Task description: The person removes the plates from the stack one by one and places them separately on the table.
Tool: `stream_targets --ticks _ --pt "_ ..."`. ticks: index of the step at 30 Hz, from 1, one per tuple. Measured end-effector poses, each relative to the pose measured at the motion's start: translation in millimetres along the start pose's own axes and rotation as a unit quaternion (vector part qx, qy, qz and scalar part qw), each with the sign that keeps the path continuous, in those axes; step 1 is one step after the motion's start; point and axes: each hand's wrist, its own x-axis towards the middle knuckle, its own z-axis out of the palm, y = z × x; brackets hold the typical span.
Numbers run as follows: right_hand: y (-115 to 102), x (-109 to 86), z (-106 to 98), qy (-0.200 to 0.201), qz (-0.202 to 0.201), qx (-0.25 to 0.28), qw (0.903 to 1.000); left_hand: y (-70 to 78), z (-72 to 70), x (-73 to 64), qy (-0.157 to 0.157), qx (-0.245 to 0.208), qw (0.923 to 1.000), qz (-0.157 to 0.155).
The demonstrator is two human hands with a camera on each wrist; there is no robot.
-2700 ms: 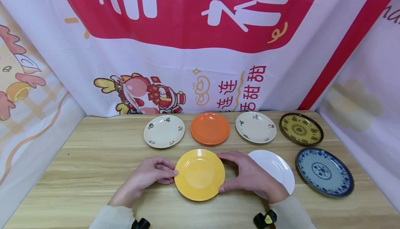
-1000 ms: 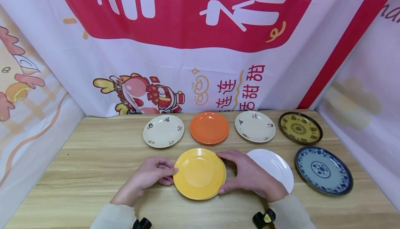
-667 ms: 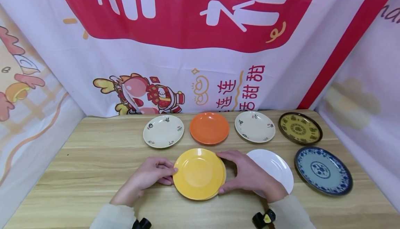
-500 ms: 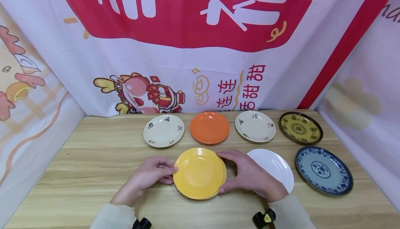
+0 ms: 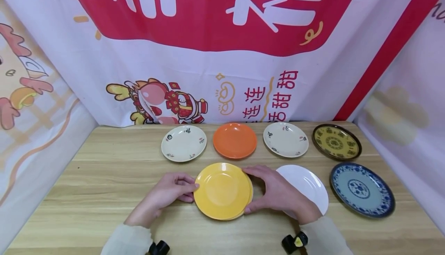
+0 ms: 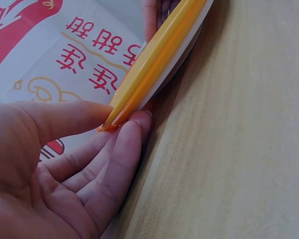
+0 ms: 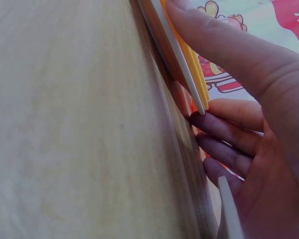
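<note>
In the head view a yellow plate point(image 5: 222, 191) lies on top of a small stack, shifted slightly left. A paler rim shows beneath it on the right. The left wrist view reveals a second yellow rim and a white rim point(image 6: 162, 74) below. My left hand point(image 5: 172, 189) pinches the stack's left edge, thumb on the top plate and fingertips at the underside. On the right, my right hand point(image 5: 272, 191) spans the stack's edge, thumb at the front and fingers at the back. The right wrist view shows its fingertips against the white rim point(image 7: 192, 84).
A white plate point(image 5: 306, 187) lies partly under my right forearm. Behind stand a patterned plate point(image 5: 183, 143), an orange plate point(image 5: 234, 141), another patterned plate point(image 5: 286, 140) and a brown-rimmed plate point(image 5: 336, 142). A blue-rimmed plate point(image 5: 362, 190) is at right. Printed cloth point(image 5: 194, 65) hangs behind the table.
Since the oldest frame, the top yellow plate has slid slightly left over the stack, exposing a lower rim at right. Both hands keep nearly the same place; the head view has shifted slightly.
</note>
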Motion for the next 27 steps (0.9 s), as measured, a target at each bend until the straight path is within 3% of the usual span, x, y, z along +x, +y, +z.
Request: stream_targets --ticks 6,16,27 --pt "-0.9 -0.6 -0.9 0.001 0.008 0.003 1.0 1.6 0.1 -1.1 0.005 -0.006 1.0 0.005" --pt "-0.1 -1.6 -0.8 0.002 0.006 -0.001 1.0 -2.5 -4.7 -2.3 0.04 -0.04 0.9983 -0.016" --pt "-1.4 -1.4 -0.2 0.003 0.01 -0.004 0.9999 -2.0 -4.7 -5.4 0.053 -0.046 0.9974 -0.021"
